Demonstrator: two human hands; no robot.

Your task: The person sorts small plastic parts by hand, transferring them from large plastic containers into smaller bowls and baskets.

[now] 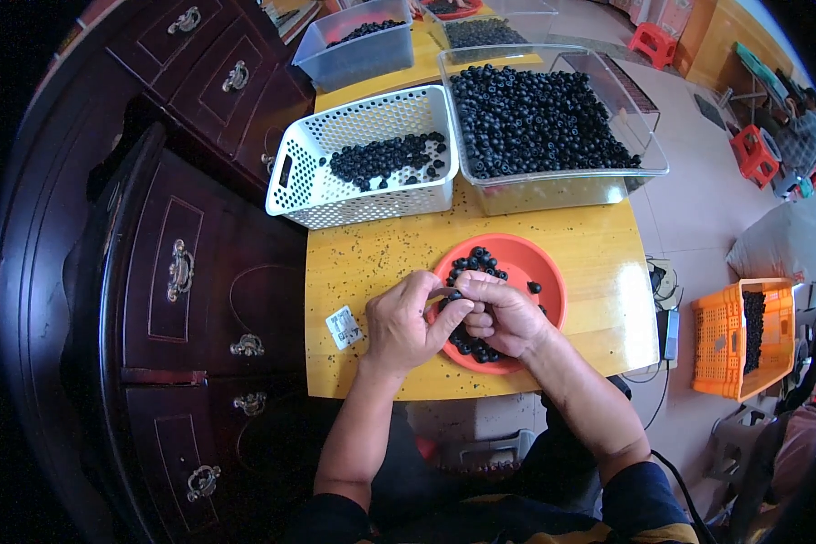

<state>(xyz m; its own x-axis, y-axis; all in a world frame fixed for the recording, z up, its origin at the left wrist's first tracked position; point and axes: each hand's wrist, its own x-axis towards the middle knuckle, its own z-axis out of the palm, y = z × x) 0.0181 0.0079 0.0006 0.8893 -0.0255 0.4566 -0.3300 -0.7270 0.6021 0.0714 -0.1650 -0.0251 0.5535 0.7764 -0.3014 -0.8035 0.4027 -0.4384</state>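
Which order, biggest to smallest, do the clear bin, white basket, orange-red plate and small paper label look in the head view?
1. Clear bin
2. White basket
3. Orange-red plate, partly hidden
4. Small paper label, by far the smallest

A: What's carrying everything?
B: A yellow, glossy surface (603,249) with a curved near edge.
A: And on it?
B: Nearest, a round orange-red dish (539,258). Behind it, a white perforated basket (381,207) on the left, just beside a clear tub (553,196) on the right.
A: Anything smaller?
B: A white printed label (344,327) left of the dish, and dark crumbs (395,238) scattered about.
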